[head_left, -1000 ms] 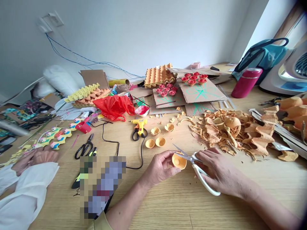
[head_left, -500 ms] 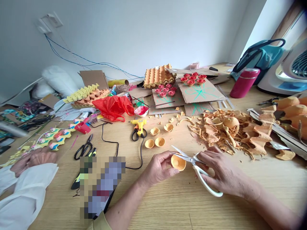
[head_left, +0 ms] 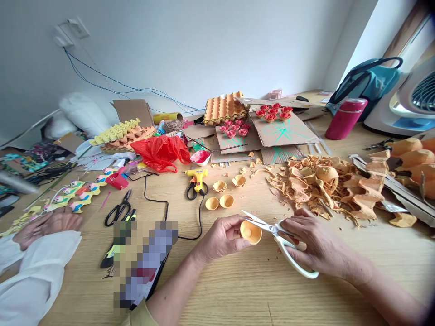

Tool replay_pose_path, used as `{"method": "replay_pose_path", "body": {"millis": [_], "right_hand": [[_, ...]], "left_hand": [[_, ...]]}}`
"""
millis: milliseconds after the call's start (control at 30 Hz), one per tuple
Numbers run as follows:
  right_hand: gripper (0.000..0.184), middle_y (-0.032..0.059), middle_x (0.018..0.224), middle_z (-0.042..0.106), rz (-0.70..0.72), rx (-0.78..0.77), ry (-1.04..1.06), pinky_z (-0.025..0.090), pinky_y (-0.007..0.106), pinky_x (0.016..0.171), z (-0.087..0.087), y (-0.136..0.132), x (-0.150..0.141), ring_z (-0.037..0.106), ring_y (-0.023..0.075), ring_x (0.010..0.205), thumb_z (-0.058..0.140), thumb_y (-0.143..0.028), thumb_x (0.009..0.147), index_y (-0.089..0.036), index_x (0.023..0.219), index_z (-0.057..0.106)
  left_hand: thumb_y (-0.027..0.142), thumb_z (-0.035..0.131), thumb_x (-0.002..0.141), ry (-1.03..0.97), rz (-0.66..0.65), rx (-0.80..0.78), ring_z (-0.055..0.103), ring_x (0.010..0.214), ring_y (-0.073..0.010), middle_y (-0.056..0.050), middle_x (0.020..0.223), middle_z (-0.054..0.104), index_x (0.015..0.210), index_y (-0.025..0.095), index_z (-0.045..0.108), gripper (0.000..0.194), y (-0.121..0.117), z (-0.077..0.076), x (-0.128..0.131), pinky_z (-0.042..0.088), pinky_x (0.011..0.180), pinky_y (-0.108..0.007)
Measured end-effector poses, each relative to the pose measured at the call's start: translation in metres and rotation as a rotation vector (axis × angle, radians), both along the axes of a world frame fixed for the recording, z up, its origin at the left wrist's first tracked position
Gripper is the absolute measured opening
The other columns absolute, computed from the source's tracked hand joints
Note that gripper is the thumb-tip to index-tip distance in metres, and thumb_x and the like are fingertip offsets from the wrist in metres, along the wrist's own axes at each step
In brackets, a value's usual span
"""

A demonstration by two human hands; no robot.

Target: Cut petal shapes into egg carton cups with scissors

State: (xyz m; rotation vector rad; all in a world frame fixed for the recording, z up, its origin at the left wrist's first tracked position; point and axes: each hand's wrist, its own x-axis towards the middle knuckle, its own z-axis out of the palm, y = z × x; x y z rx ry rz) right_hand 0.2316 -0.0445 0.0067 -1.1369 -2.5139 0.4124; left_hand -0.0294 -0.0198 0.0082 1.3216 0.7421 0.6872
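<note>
The left hand (head_left: 224, 240) has its thumb and fingers clamped on the rim of a small round orange cup of moulded pulp (head_left: 250, 232), held above the pale wood-grain table (head_left: 231, 290) with its hollow side showing. The right hand (head_left: 312, 244) is closed around the white-handled metal scissors (head_left: 272, 227), fingers and thumb through the handles, the blades slightly parted at the cup's upper rim. Beyond the left hand sit 2 shallow plain orange cups (head_left: 219, 203) side by side, and behind them 2 petal-edged orange cups (head_left: 229, 184). To their left lies a yellow glue gun with an orange trigger (head_left: 198, 177), its black cord (head_left: 201, 222) running across the table. A heap of torn orange pulp scraps (head_left: 306, 185) lies beyond the right hand. Farther back, red-painted pulp flowers (head_left: 271, 117) rest on brown cardboard sheets marked with green lines (head_left: 285, 131), near an upright, leaning magenta bottle (head_left: 346, 118).
</note>
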Motion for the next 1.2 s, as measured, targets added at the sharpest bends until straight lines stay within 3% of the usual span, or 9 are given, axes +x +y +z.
{"method": "replay_pose_path", "body": {"millis": [133,267,400,567,733,933,1100,1133,1200], "right_hand": [[0.027,0.0011,0.065,0.059,-0.006,0.018,0.004,0.036,0.031,0.067,-0.005,0.001,0.001,0.054,0.0169,0.063,0.048,-0.033,0.097,-0.022,0.074,0.051],[0.027,0.0013,0.063,0.058,-0.142,-0.013,-0.016,0.036,0.029,0.062,-0.006,0.003,0.0,0.053,0.0171,0.063,0.048,-0.035,0.096,-0.021,0.073,0.052],[0.031,-0.0001,0.061,0.058,-0.26,-0.123,0.049,0.036,0.026,0.057,0.0,0.005,0.001,0.05,0.0151,0.059,0.048,-0.04,0.095,-0.021,0.073,0.056],[0.031,0.0002,0.065,0.06,-0.251,-0.274,0.142,0.036,0.024,0.052,0.003,0.006,0.003,0.051,0.0137,0.059,0.048,-0.042,0.094,-0.02,0.075,0.059],[0.031,-0.002,0.055,0.053,-0.281,-0.106,0.004,0.032,0.025,0.051,-0.003,0.005,0.001,0.046,0.0124,0.052,0.053,-0.037,0.09,-0.021,0.063,0.05],[0.026,0.0026,0.059,0.061,-0.283,0.086,-0.172,0.035,0.03,0.057,-0.011,-0.011,-0.007,0.055,0.0166,0.054,0.056,-0.037,0.088,-0.022,0.067,0.054],[0.024,0.0019,0.061,0.066,-0.137,0.033,-0.297,0.035,0.033,0.062,-0.011,-0.031,-0.005,0.057,0.0166,0.052,0.055,-0.037,0.089,-0.022,0.07,0.059],[0.025,0.0023,0.062,0.067,-0.152,0.018,-0.332,0.033,0.032,0.06,-0.009,-0.03,-0.002,0.058,0.0168,0.051,0.054,-0.038,0.089,-0.022,0.07,0.06],[0.033,0.0036,0.056,0.066,-0.337,-0.006,-0.421,0.025,0.031,0.052,-0.007,-0.026,0.006,0.057,0.0179,0.047,0.05,-0.042,0.09,-0.022,0.066,0.06]], "left_hand": [[0.034,0.079,0.069,-0.001,0.011,-0.002,0.062,0.099,-0.0229,-0.007,0.105,0.067,0.11,0.016,0.069,0.046,0.002,-0.006,-0.002,0.05,0.091,-0.034],[0.031,0.08,0.069,-0.018,0.04,-0.001,0.061,0.106,-0.0233,-0.009,0.113,0.067,0.116,0.018,0.066,0.05,0.004,-0.009,-0.004,0.049,0.094,-0.035],[0.029,0.08,0.07,-0.066,0.075,0.014,0.059,0.112,-0.0238,-0.01,0.124,0.063,0.119,0.02,0.063,0.053,0.004,-0.006,-0.003,0.047,0.097,-0.036],[0.031,0.084,0.065,-0.087,0.183,0.007,0.061,0.107,-0.0235,-0.009,0.115,0.065,0.113,0.018,0.062,0.054,0.006,-0.003,-0.006,0.048,0.094,-0.035],[0.033,0.08,0.07,-0.116,0.411,0.127,0.057,0.113,-0.0218,-0.008,0.12,0.061,0.118,0.021,0.057,0.054,0.017,-0.004,-0.017,0.044,0.098,-0.032],[0.032,0.077,0.072,-0.067,0.427,0.277,0.06,0.109,-0.0212,-0.009,0.118,0.062,0.118,0.019,0.057,0.052,0.027,-0.01,-0.019,0.047,0.097,-0.033],[0.029,0.075,0.074,-0.039,0.414,0.356,0.062,0.101,-0.0187,-0.008,0.113,0.062,0.116,0.018,0.056,0.047,0.029,-0.017,-0.018,0.051,0.09,-0.031],[0.029,0.074,0.075,-0.026,0.414,0.376,0.062,0.101,-0.0185,-0.008,0.113,0.062,0.117,0.019,0.057,0.046,0.03,-0.018,-0.018,0.051,0.09,-0.03],[0.029,0.073,0.077,0.008,0.421,0.414,0.061,0.103,-0.0187,-0.009,0.116,0.062,0.118,0.019,0.058,0.045,0.031,-0.02,-0.02,0.051,0.089,-0.03]]}}
